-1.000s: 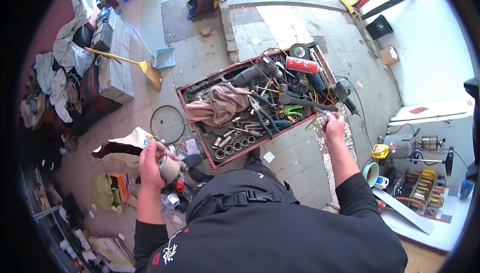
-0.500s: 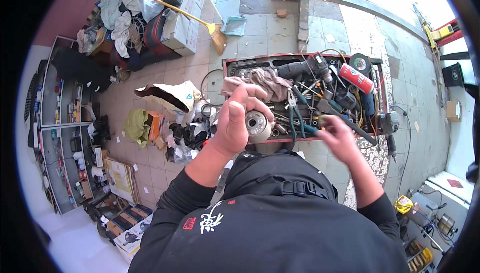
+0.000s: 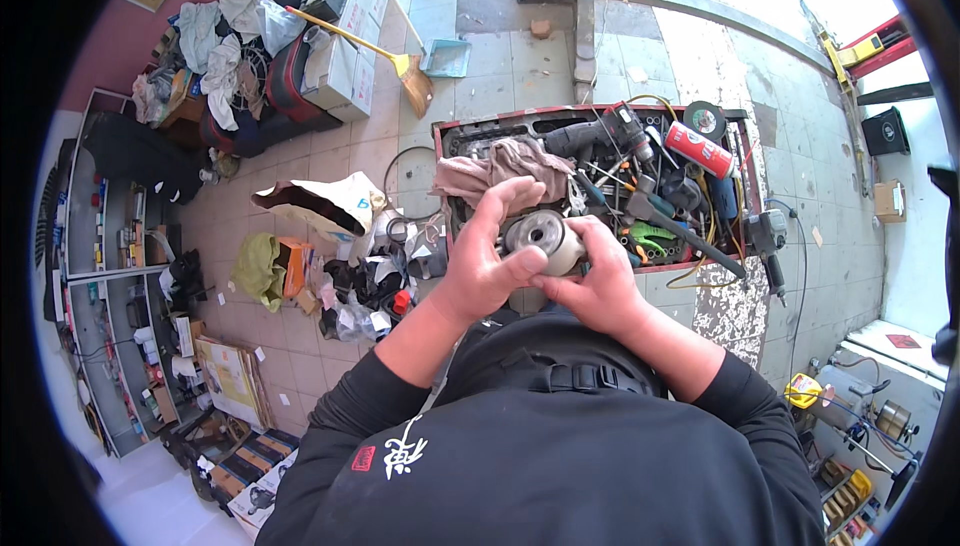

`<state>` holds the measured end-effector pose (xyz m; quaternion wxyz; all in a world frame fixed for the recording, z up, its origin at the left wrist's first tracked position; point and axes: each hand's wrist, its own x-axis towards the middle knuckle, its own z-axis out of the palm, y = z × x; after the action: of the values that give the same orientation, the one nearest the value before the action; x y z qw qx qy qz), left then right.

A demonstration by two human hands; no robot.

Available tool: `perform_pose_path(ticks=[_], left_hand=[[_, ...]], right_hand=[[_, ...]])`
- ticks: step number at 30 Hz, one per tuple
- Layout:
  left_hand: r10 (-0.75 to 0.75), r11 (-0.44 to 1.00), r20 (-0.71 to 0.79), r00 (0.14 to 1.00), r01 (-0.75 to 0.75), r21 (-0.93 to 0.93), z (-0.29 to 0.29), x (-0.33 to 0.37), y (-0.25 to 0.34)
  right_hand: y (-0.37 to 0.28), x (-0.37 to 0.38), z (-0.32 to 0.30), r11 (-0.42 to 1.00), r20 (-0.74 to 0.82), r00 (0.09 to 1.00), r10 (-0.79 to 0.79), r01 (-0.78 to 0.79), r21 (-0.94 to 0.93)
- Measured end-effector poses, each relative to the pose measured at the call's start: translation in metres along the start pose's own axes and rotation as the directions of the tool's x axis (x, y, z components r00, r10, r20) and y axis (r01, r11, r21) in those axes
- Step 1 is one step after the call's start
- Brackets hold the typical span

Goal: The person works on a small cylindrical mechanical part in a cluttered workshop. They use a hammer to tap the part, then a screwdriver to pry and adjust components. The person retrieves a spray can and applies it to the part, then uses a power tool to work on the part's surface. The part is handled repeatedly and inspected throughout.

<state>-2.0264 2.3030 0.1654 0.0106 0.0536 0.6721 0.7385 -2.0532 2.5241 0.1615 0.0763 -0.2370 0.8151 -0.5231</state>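
A pale, round oil filter (image 3: 562,250) is held between my hands above the near edge of a red tool tray (image 3: 437,142). Its metal end, with a hole in the centre, faces up. My left hand (image 3: 478,264) grips it from the left, thumb across the near side and fingers raised on the far side. From the right, my right hand (image 3: 607,289) wraps its side with thumb and fingers. Just beyond lies a crumpled pinkish rag (image 3: 505,168). My hands hide part of the tray's near side.
Crowding the tray are a cordless drill (image 3: 600,132), a red spray can (image 3: 699,151), a hammer (image 3: 690,236) and a grinding disc (image 3: 705,120). An air tool (image 3: 768,236) hangs at its right side. Left on the floor are an open paper bag (image 3: 322,208) and litter; a broom (image 3: 414,86) leans farther back.
My right hand has come in from the right and closed on the oil filter's side. The filter has shifted slightly right and tilted. The view has shifted a little.
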Motion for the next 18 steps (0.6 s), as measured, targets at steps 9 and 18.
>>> perform_pose_path(ticks=[9, 18], left_hand=[[-0.429, 0.874, -0.069, 0.901, 0.395, -0.285, 0.007, -0.012, -0.053], [-0.589, 0.698, -0.239, 0.772, 0.338, -0.631, -0.085, -0.070, -0.096]], right_hand=[[0.009, 0.012, 0.042, 0.944, 0.015, 0.947, 0.322, -0.320, -0.076], [0.083, -0.037, 0.011, 0.833, 0.276, 0.796, 0.539, -0.552, -0.036]])
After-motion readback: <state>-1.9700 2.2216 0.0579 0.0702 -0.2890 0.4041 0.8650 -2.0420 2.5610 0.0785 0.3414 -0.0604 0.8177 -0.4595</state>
